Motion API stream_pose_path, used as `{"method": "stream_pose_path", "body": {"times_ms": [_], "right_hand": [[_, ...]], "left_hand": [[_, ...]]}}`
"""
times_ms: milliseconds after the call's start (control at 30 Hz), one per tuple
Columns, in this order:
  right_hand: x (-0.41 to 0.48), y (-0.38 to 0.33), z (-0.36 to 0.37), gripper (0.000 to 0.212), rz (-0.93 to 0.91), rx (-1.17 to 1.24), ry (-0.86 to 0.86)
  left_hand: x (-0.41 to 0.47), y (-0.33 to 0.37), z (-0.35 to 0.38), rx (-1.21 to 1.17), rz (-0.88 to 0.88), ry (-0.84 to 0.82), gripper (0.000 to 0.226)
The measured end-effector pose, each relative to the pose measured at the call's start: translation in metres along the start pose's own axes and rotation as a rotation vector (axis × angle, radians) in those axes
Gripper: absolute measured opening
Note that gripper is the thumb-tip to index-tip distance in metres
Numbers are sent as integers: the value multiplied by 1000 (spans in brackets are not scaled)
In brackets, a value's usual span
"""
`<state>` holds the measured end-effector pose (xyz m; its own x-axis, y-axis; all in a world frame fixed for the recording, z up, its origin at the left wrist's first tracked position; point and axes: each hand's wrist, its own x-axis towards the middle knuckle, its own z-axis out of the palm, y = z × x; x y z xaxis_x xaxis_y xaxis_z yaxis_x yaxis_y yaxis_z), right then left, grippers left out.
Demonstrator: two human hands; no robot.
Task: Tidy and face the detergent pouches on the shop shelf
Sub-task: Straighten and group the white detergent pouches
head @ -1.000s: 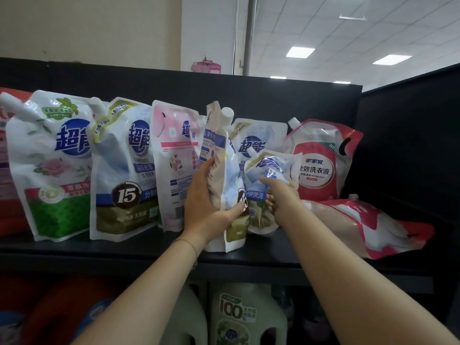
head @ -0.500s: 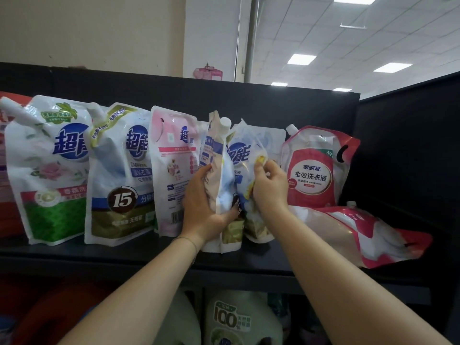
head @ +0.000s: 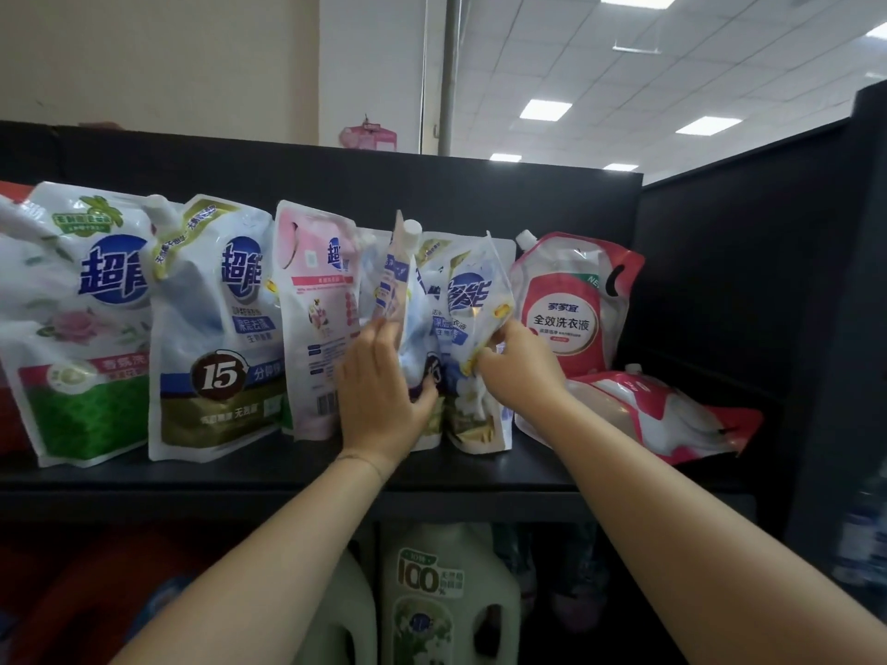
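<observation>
Black shop shelf (head: pixel 288 472) carries standing pouches: a green 超能 pouch (head: pixel 81 328), a "15" pouch (head: pixel 216 338) and a red 全效洗衣液 pouch (head: pixel 566 309). Mid-row, the left hand (head: pixel 379 391) grips an edge-on pouch (head: pixel 403 300). Beside it the right hand (head: pixel 521 367) pinches a small 超能 pouch (head: pixel 475 300), lifted higher than a second ago, logo facing out.

cream-painted wall (head: pixel 144 55) upper left, meeting a white wall section (head: pixel 374 64); grey vertical pole (head: pixel 447 74) just beside it. white tiled drop ceiling (head: pixel 720 55) with lit rectangular light panels (head: pixel 545 109). matt black shelf board (head: pixel 288 477) backed by a black upright back panel (head: pixel 432 184); black side panel (head: pixel 720 280) at right.
</observation>
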<state>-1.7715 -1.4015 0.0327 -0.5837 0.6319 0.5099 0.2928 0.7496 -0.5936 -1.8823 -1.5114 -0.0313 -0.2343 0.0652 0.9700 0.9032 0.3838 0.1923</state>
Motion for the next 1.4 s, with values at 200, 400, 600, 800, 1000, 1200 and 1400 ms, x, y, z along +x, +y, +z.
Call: {"method": "stream_pose_path", "body": {"times_ms": [200, 400, 600, 800, 1000, 1200, 1400], "right_hand": [[-16, 10, -32, 21, -69, -133, 221], [-23, 53, -77, 12, 44, -118, 358], [-41, 111, -106, 28, 285, -164, 310], [-48, 137, -114, 60, 635, -82, 50], [-38, 140, -93, 60, 663, 105, 22], [-34, 126, -76, 41, 722, 331, 90], [-29, 118, -51, 19, 538, 328, 399]], "left_hand": [[-9, 53, 8, -105, 374, -14, 35], [4, 121, 26, -341, 346, -327, 30], [3, 168, 63, -279, 192, -779, 42], [-6, 156, 72, -301, 166, -800, 43], [4, 143, 65, -308, 117, -823, 39], [-7, 130, 65, -469, -97, -813, 53], [-8, 128, 61, -568, -125, -735, 37]]}}
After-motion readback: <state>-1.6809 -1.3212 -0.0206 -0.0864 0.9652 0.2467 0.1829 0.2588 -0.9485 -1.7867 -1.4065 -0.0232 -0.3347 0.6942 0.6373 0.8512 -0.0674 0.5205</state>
